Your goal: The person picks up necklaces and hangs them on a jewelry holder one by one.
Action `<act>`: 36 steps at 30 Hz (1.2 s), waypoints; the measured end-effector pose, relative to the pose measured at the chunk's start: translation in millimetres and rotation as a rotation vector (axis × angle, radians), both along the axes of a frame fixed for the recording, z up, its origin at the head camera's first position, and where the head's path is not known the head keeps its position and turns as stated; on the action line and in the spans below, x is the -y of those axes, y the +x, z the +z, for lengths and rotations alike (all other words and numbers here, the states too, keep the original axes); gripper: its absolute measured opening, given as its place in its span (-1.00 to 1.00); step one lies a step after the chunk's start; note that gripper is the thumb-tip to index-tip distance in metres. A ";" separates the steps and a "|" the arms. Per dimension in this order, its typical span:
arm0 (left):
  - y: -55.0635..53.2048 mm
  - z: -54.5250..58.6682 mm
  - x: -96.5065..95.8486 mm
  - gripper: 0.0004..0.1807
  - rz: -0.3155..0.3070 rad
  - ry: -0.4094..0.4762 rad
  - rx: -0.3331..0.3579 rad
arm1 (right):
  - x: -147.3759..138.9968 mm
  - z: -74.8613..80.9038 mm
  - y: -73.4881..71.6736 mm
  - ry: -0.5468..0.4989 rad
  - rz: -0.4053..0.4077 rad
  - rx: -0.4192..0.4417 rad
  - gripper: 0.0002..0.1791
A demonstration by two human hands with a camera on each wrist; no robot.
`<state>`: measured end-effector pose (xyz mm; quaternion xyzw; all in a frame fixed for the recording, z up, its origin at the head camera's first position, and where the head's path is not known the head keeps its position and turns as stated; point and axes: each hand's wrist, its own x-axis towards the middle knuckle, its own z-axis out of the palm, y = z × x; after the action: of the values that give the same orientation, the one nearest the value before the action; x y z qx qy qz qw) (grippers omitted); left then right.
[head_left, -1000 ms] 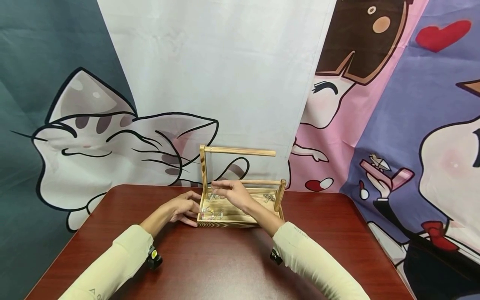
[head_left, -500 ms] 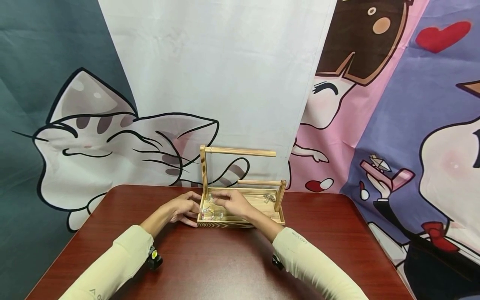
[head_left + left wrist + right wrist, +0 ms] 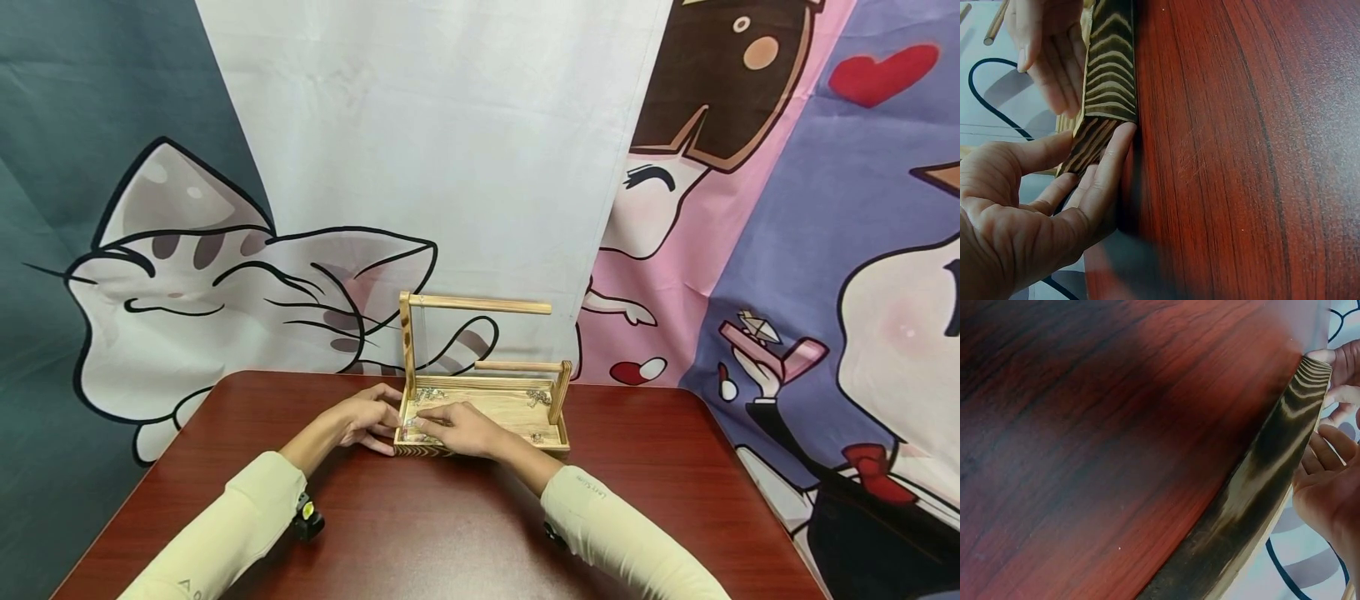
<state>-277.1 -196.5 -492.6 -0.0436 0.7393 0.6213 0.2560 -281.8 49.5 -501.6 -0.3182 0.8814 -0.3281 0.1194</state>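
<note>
A wooden jewelry stand [image 3: 480, 408], a shallow tray with two upright posts and bars, stands on the table. My left hand [image 3: 365, 417] grips its left end. In the left wrist view the left thumb lies along the rim, and the fingers [image 3: 1110, 156] bear on the end wall. Low over the tray's front left is my right hand [image 3: 465, 429], its fingers fairly straight in the wrist views. Small colorful, shiny pieces [image 3: 410, 432] lie by its fingertips, partly hidden. Nothing is visible in the right hand. A silvery, chain-like piece [image 3: 429, 393] lies at the tray's back left.
Another chain-like cluster [image 3: 537, 398] lies at the back right of the tray, and a small piece [image 3: 537, 437] at its front right. The high bar [image 3: 480, 303] extends over the tray. Behind the red-brown table [image 3: 450, 517] hangs a printed cloth [image 3: 465, 150].
The right hand has moved down and toward me, from above the back left of the tray to its front left. The left hand and the stand have stayed put.
</note>
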 end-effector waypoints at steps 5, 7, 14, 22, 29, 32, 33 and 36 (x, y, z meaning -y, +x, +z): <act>1.6 0.8 0.0 -0.26 -0.008 -0.005 -0.007 | 0.1 -3.8 2.2 0.088 0.049 -0.039 -0.35; 2.1 0.9 -0.1 -0.25 -0.012 -0.006 -0.008 | -0.3 -4.8 3.2 0.118 0.075 -0.066 -0.34; 2.2 1.2 -0.2 -0.26 -0.004 -0.006 -0.012 | -1.0 -5.4 3.0 0.206 0.164 -0.177 -0.29; 1.6 0.8 -0.6 -0.27 -0.004 -0.007 -0.008 | 0.1 -6.3 4.2 0.272 0.181 -0.187 -0.22; 1.2 -0.7 -1.2 -0.29 -0.002 -0.007 -0.007 | -1.7 -2.9 4.4 0.391 0.166 -0.217 -0.15; 1.1 -0.7 -0.7 -0.29 -0.002 -0.008 -0.010 | -2.1 -0.5 3.5 0.427 0.163 -0.236 -0.13; 1.0 -0.6 -0.3 -0.29 -0.003 -0.009 -0.012 | -2.1 0.3 3.2 0.438 0.163 -0.244 -0.13; 0.9 -0.4 0.3 -0.28 -0.005 -0.008 -0.014 | -0.6 2.1 3.1 0.470 0.171 -0.269 -0.14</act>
<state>-276.2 -196.8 -493.0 -0.0385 0.7437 0.6179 0.2523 -278.7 50.1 -499.5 -0.3958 0.9111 -0.0583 0.0990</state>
